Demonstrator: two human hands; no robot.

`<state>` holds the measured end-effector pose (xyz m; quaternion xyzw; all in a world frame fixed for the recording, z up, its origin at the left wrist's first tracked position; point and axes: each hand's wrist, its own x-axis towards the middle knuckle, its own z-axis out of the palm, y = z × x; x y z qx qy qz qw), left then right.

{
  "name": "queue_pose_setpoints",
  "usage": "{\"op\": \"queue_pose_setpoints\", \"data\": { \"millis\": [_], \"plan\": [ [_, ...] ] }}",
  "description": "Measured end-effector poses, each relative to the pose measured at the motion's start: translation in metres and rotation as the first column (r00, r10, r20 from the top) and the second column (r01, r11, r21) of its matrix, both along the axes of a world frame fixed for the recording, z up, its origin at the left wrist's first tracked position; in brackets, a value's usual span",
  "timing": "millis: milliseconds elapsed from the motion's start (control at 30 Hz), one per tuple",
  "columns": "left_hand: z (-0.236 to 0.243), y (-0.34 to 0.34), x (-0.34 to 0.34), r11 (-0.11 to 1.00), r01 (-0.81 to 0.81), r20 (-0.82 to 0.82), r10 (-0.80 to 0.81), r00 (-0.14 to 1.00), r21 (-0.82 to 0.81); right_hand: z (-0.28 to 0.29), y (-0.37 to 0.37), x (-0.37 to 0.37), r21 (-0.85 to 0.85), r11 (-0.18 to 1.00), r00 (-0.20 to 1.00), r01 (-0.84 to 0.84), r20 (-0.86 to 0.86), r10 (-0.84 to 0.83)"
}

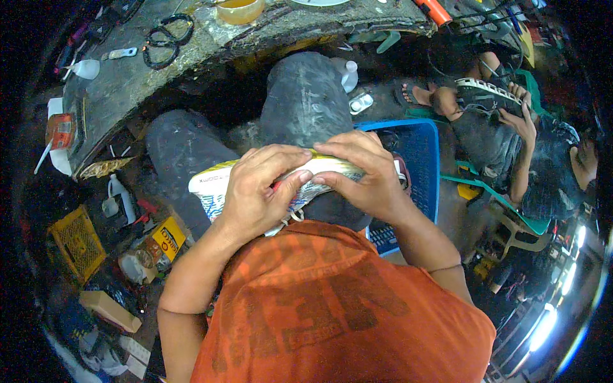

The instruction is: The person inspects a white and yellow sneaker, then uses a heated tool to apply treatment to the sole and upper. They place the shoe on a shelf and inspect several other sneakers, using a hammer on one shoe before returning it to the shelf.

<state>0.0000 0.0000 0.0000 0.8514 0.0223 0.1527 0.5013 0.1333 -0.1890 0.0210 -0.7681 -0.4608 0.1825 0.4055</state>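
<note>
Two hands of the wearer at the centre, left hand (260, 182) and right hand (359, 167), on one white shoe (214, 183). One blue crate (437, 191) at 3 o'clock, one yellow crate (78, 246) at 9. One co-worker (546, 185) between 2 and 3, with one dark shoe (488, 96). One counter (128, 86) from 10 to 1 o'clock, bearing one amber bowl (241, 13) at 11, one white plate (319, 2) at 12, one orange tube (434, 11) at 1. One cardboard box (110, 311) at 8. Three lit light tubes (543, 327) at about 4. Contents of the blue crate are too obscured to count.
</note>
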Motion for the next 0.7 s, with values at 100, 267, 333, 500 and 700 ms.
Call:
{"op": "queue_pose_setpoints", "data": {
  "millis": [100, 267, 333, 500, 700],
  "plan": [
    [-0.002, 0.003, 0.002, 0.995, -0.014, 0.022, 0.012, 1.000, 0.096, -0.010, -0.001, -0.002, 0.061, 0.996, 0.997, 0.071, -0.043, -0.069],
    [0.012, 0.004, 0.008, 0.998, 0.057, -0.074, -0.057, 0.996, 0.006, -0.018, -0.036, -0.002, 0.054, 0.978, 0.961, 0.201, -0.205, -0.186],
    [0.018, 0.002, 0.009, 0.994, 0.079, -0.075, -0.073, 0.994, 0.077, -0.036, -0.043, -0.008, 0.112, 0.959, 0.902, 0.262, -0.383, -0.201],
    [0.017, -0.003, 0.022, 0.971, 0.195, -0.153, -0.173, 0.973, 0.140, -0.066, -0.057, -0.018, 0.221, 0.942, 0.886, 0.251, -0.445, -0.131],
    [0.015, -0.005, 0.026, 0.972, 0.154, -0.115, -0.134, 0.984, 0.180, -0.082, -0.055, -0.017, 0.363, 0.901, 0.936, 0.237, -0.335, -0.111]
  ]
}}
